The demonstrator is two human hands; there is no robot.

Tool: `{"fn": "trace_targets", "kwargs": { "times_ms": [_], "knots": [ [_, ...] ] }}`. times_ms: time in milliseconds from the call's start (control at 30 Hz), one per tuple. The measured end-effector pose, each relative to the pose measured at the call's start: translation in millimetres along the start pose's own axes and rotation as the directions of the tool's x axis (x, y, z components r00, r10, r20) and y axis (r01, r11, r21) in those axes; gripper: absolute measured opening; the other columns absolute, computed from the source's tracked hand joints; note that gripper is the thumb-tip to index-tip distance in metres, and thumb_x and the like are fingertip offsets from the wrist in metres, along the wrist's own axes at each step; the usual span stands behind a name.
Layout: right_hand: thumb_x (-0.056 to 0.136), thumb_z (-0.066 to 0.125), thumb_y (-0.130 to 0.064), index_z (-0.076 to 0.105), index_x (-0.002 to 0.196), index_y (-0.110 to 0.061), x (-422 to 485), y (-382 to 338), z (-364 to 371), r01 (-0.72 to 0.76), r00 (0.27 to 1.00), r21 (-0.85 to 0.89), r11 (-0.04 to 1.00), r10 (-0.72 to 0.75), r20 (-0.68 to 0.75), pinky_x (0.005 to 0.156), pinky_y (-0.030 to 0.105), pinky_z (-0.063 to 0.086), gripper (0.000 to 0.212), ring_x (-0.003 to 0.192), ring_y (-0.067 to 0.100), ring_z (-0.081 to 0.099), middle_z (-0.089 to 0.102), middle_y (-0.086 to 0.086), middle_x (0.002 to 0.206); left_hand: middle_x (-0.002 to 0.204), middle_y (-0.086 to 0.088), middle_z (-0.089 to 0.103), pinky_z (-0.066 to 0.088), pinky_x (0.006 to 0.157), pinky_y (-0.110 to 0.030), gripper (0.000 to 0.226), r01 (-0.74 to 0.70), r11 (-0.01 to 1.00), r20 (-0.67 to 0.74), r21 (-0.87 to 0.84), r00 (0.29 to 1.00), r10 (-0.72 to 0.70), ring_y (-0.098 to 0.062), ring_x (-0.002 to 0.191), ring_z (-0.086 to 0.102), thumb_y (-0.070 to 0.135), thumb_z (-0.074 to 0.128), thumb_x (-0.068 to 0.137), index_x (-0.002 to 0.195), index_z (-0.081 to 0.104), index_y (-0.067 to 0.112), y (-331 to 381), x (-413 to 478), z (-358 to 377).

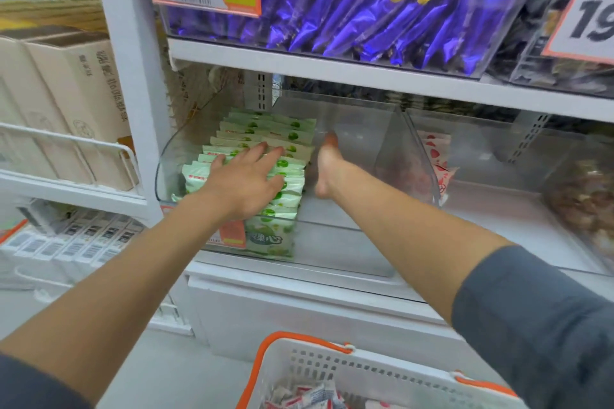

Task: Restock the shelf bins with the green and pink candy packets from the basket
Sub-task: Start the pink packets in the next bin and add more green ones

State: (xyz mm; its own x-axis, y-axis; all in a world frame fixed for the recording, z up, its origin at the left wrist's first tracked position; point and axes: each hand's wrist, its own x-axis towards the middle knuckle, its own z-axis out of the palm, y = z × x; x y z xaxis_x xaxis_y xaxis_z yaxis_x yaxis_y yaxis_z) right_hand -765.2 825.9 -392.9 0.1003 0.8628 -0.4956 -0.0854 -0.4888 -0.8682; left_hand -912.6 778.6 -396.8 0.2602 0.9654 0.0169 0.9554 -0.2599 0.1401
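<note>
Your left hand [247, 181] lies palm down on the green candy packets [265, 129], fingers straight and spread a little, their tips pointing toward the back of the shelf and slightly right; it presses on the packets' top edges without curling round any of them. The packets stand on edge in one row that fills the left half of the clear bin [349, 242]. The row runs from the bin's front wall to its back, and each packet's long axis lies crosswise, left to right. The frontmost packet shows its printed face to you through the front wall. Your right hand [327, 164] is inside the same bin, turned edge-on, fingers straight and held together, pointing to the back. It is just beside the row's right ends, over the bare right half; motion blur hides whether it touches them. In the neighbouring bin [498, 149] to the right, a few pink candy packets [435, 156] stand against the shared divider wall. The white basket [332, 365] with orange handles sits below you, with loose packets [309, 397] in it. Purple packets [365, 3] fill the shelf above.
</note>
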Motion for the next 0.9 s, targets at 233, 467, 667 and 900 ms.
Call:
{"fn": "trace_targets", "kwargs": {
  "times_ms": [233, 467, 667, 900],
  "knots": [
    [0.092, 0.021, -0.071, 0.067, 0.095, -0.008, 1.5, -4.6, 17.4, -0.062, 0.980, 0.087, 0.994, 0.044, 0.193, 0.058, 0.027, 0.055, 0.078, 0.061, 0.023, 0.070, 0.073, 0.011, 0.076, 0.163, 0.002, 0.003, 0.006, 0.119, -0.054, 0.061, 0.008, 0.999, 0.015, -0.051, 1.000, -0.007, -0.020, 0.149, 0.007, 0.040, 0.028, 0.099, 0.155, 0.006, 0.030, 1.3, 2.7, 2.4],
    [0.103, 0.021, -0.043, 0.060, 0.114, -0.017, -21.0, 5.7, -8.6, -0.080, 0.989, 0.003, 0.997, 0.079, 0.123, 0.076, 0.034, 0.049, 0.048, 0.103, 0.028, 0.062, 0.067, 0.010, 0.093, 0.163, 0.003, 0.005, 0.008, 0.119, -0.052, 0.058, 0.003, 0.996, 0.013, -0.088, 1.000, -0.002, -0.018, 0.148, 0.011, 0.035, 0.026, 0.101, 0.155, 0.006, 0.028, 0.9, -0.4, 0.9],
    [0.090, 0.030, -0.064, 0.061, 0.129, -0.016, 14.5, 33.0, 21.4, -0.180, 0.950, 0.107, 0.978, 0.144, 0.278, 0.082, 0.053, 0.053, 0.069, 0.105, 0.035, 0.066, 0.067, 0.014, 0.120, 0.164, 0.003, 0.003, 0.008, 0.120, -0.048, 0.059, 0.016, 0.998, 0.035, -0.056, 0.999, -0.014, -0.015, 0.149, 0.009, 0.032, 0.023, 0.101, 0.156, 0.004, 0.028, -1.8, 3.1, 1.8],
    [0.101, 0.035, -0.045, 0.051, 0.129, -0.008, -47.4, 25.3, -11.9, 0.136, 0.990, -0.245, 0.960, -0.124, 0.062, 0.093, 0.034, 0.044, 0.050, 0.115, 0.027, 0.054, 0.056, 0.009, 0.129, 0.125, -0.009, 0.064, 0.042, 0.100, -0.045, 0.036, -0.038, 0.966, -0.554, -0.256, 0.825, -0.115, -0.029, 0.116, 0.054, 0.019, 0.048, 0.093, 0.125, 0.062, 0.015, 12.4, -26.3, -8.7]
  ]
}}
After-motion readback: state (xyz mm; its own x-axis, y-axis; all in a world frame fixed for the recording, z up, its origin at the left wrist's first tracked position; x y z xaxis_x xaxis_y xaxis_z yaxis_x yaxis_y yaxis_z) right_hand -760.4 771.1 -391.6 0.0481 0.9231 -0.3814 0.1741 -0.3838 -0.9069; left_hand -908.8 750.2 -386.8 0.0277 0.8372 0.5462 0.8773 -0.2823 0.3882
